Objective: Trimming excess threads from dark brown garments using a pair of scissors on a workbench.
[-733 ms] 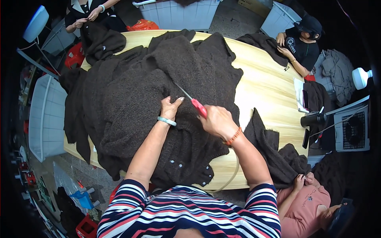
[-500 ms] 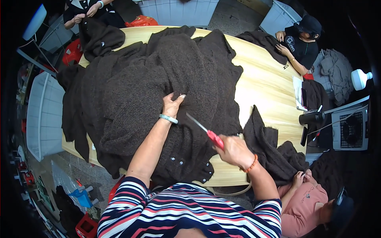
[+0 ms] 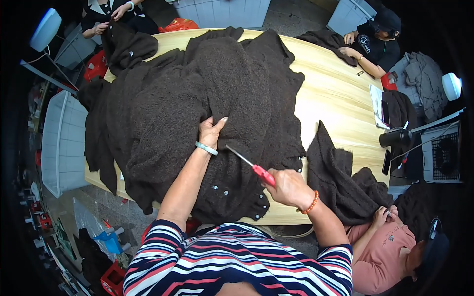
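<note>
A large dark brown knit garment (image 3: 163, 108) lies bunched over the table, with small shiny buttons near its front edge. My left hand (image 3: 211, 130), with a pale bangle at the wrist, pinches a fold of it in the middle. In my right hand (image 3: 291, 189) is a red-handled tool (image 3: 263, 174) with a slim metal blade; the fist hides part of the handle, so its exact kind is unclear. Its tip points up and left, over the knit just below my left hand. Whether the tip touches the cloth cannot be told.
The pale wooden table (image 3: 335, 103) shows on the right. Co-workers handle dark knit pieces at the far left, far right and near right. A black cylinder (image 3: 395, 138) on an arm, a phone and papers sit at the right edge. White bins (image 3: 61, 143) stand around.
The whole view has shifted slightly. The tool's tip has moved a little down and left relative to the garment, while my left hand keeps its pinch on the same fold.
</note>
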The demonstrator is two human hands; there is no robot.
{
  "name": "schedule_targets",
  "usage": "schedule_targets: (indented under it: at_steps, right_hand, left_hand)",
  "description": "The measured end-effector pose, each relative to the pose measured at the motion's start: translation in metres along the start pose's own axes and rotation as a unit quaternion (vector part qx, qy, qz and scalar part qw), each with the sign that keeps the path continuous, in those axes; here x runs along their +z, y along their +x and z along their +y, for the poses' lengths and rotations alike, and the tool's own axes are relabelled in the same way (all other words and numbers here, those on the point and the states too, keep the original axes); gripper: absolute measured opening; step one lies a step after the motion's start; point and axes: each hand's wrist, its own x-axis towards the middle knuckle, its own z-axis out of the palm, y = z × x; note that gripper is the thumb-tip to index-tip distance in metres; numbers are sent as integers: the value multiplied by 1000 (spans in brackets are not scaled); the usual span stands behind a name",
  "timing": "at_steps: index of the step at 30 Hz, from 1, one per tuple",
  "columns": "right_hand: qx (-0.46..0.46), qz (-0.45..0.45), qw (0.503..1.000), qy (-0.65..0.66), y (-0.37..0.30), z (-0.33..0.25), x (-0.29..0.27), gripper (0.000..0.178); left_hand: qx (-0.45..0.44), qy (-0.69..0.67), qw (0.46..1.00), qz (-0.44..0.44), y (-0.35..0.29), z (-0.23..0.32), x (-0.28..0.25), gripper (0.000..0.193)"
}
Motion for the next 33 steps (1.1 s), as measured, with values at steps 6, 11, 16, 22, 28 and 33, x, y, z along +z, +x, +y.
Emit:
schedule_targets:
  at_steps: [6,11,16,22,28,33]
  right_hand:
    - [26,54,998,11,-4,9,-14,24]
    - [-22,-5,999,31,-16,27,-6,26]
    - [21,160,964,209,-10,54,5,34]
    - [-35,291,883,367,19,85,30,23]
    - [3,285,852,439,10,117,6,16]
    - [78,403,795,446,-50,234,-57,25]
  left_hand:
    - [27,34,999,7,-17,-5,-2,14]
    - [31,38,998,39,-42,5,17,15]
    - [16,257,966,-30,-88,-2,70,18]
    - [282,258,922,-59,-146,-26,150,21]
    - [264,345,883,-176,-192,-29,128,49]
    - [286,599,748,-27,-207,-26,32,60]
